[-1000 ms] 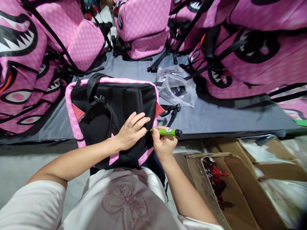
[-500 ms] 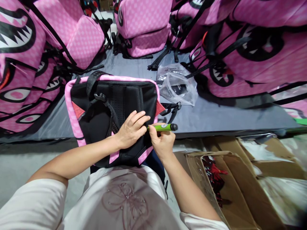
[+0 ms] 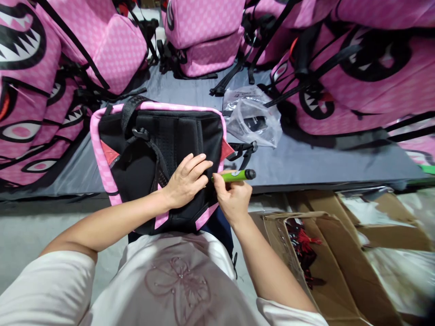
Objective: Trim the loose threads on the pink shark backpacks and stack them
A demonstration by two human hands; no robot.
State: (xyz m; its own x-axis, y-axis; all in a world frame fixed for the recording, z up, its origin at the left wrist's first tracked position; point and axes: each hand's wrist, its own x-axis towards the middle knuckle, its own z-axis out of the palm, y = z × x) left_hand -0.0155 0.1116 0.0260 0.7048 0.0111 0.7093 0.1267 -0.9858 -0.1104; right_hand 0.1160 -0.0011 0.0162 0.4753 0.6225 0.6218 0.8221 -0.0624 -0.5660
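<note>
A pink and black backpack (image 3: 211,136) lies back side up, partly on the gray tabletop (image 3: 306,165), with its near end by the person's white shirt (image 3: 176,280). The left hand (image 3: 185,183) rests on the black back, fingers close together — I can't tell if they pinch the cloth. The right hand (image 3: 234,197) has its fingers wrapped around a green marker (image 3: 236,175). A clear plastic bag (image 3: 268,124) sits beside the backpack — more pink backpacks (image 3: 207,27) are piled behind.

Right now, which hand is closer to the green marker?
Right. The right hand grips the green marker; the left hand rests on the backpack, left of the marker.
</note>
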